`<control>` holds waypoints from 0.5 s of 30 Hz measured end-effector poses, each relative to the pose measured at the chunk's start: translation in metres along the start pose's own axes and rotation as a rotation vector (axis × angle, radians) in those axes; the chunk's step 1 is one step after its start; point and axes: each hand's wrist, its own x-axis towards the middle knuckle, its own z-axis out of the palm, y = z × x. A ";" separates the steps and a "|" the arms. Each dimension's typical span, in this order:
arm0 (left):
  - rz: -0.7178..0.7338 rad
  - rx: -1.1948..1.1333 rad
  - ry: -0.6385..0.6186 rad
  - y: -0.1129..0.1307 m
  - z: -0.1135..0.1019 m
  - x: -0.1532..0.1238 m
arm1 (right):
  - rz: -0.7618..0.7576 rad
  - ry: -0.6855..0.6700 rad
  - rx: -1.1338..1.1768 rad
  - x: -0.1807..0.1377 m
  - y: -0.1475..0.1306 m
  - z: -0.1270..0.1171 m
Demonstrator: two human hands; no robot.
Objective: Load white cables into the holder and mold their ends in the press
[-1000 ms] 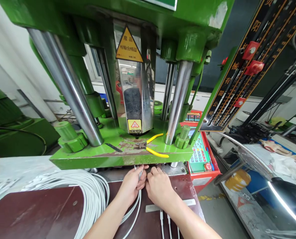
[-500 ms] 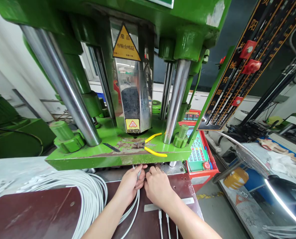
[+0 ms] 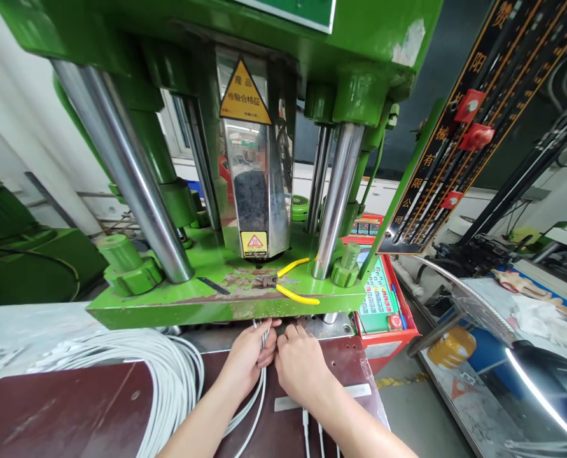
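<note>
My left hand (image 3: 247,356) is closed round a small bundle of white cables (image 3: 264,334) whose ends point under the green press plate (image 3: 178,302). My right hand (image 3: 300,362) sits close beside it, fingers curled and pinching at the cable ends near the plate's lower edge; what the fingertips grip is hidden. The cables trail back under my left wrist towards a large coil of white cable (image 3: 168,375) on the dark red worktop (image 3: 73,407).
Yellow-handled pliers (image 3: 287,283) lie on the press plate between steel columns (image 3: 130,178). A red control box with keypad (image 3: 381,302) stands right of the press. A few white connector ends (image 3: 312,426) lie under my right forearm. A fan guard and cluttered bench fill the right.
Both hands stay at the press opening, shifting very slightly left; the head camera has tilted a little. The grip on the cables is unchanged.
</note>
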 end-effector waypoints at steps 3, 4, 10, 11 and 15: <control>0.016 -0.002 -0.016 -0.002 -0.002 0.001 | 0.020 -0.013 -0.007 0.000 -0.003 0.001; 0.018 -0.001 -0.016 -0.003 -0.004 0.002 | 0.026 -0.019 -0.006 0.000 -0.003 0.003; 0.015 0.006 -0.026 -0.021 -0.018 0.016 | 0.056 -0.041 0.022 0.002 0.000 0.026; 0.020 0.004 -0.031 -0.025 -0.020 0.018 | 0.060 -0.043 0.026 0.003 0.001 0.030; 0.027 -0.017 -0.045 -0.037 -0.030 0.027 | 0.085 -0.027 0.036 0.002 0.005 0.044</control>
